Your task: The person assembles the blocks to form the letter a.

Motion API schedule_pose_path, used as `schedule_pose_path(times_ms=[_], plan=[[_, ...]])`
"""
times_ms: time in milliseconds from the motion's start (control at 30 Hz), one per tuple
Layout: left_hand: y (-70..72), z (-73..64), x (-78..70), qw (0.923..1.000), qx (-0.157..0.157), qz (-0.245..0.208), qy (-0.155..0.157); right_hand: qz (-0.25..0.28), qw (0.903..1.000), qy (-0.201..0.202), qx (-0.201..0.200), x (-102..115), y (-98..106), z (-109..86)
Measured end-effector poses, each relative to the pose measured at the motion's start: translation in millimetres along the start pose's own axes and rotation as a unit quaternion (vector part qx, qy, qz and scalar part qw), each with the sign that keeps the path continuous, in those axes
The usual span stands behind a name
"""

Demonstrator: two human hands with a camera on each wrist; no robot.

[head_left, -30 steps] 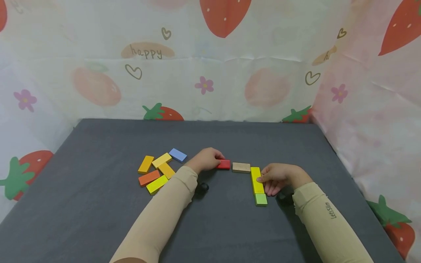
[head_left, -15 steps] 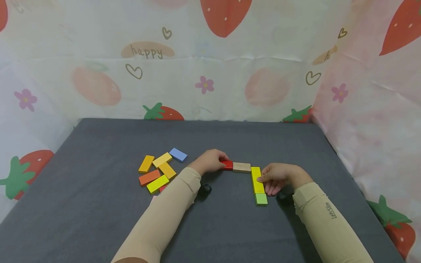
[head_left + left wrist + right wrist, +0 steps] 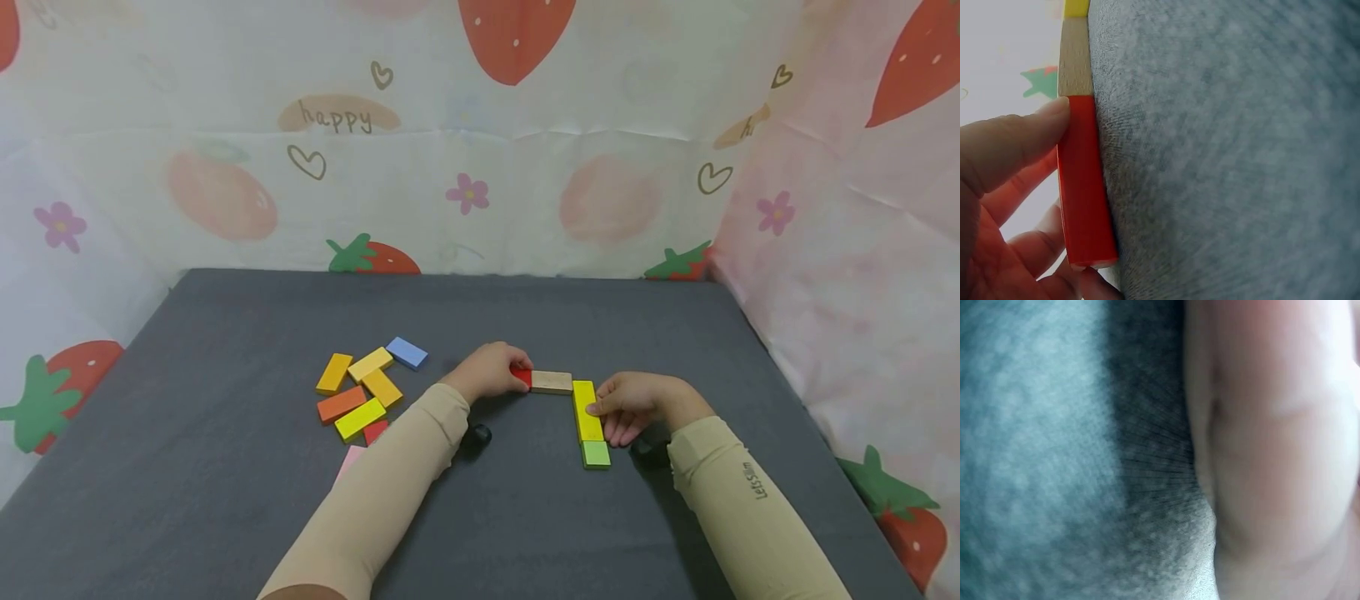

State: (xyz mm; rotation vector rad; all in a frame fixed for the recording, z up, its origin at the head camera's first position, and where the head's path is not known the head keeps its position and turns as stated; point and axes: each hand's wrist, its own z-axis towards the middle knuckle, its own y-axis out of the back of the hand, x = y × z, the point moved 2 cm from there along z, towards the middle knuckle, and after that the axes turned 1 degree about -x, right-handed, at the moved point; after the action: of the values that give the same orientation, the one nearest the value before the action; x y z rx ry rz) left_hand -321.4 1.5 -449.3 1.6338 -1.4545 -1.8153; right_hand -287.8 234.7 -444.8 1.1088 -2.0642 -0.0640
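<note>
One red block lies flat on the grey cloth, gripped in the person's left hand. From the left wrist view I can see the thumb pressed near the end that meets the wooden block, the other fingers bent round the far side, and a fingertip down at the opposite end. From above, the hand hides most of it, leaving just a bit of red showing by the fingertips.

End to end with it, touching, sits the plain wooden block, and that one meets the upper end of a yellow length running back toward the person; whether it is one block or two I can't tell. A green block touches its near end. The right hand rests beside the yellow, thumb tip on it, but whether the fingers pinch it I can't make out; the right wrist view is mostly blurred finger.

Well apart, on the person's left, is a loose cluster: a blue block, several yellowish blocks, an orange block, a second red block and a pink block partly behind the left sleeve. Behind the table hangs a strawberry-print sheet
</note>
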Motion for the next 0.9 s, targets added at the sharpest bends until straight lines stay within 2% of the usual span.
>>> schedule_pose_path(times_ms=[367,600,767,900], plan=[[0.7,-2.8,-3.5,0.9999,0.004,-0.002,0.012,0.005,0.9999,-0.008,-0.006,1.9,0.3,-1.7],[1.6,-2.2,-0.7,0.9999,0.008,-0.012,0.005,0.006,0.9999,-0.008,-0.005,1.1,1.2,-1.2],[12.2,-8.7,7.7,0.9994,0.004,-0.032,0.011,0.007,0.9999,-0.008,-0.003,1.3,1.1,-1.7],[27.9,-16.2,20.1,0.9985,-0.005,-0.049,0.024,0.006,1.0000,-0.004,0.000,0.9,0.9,-1.6]])
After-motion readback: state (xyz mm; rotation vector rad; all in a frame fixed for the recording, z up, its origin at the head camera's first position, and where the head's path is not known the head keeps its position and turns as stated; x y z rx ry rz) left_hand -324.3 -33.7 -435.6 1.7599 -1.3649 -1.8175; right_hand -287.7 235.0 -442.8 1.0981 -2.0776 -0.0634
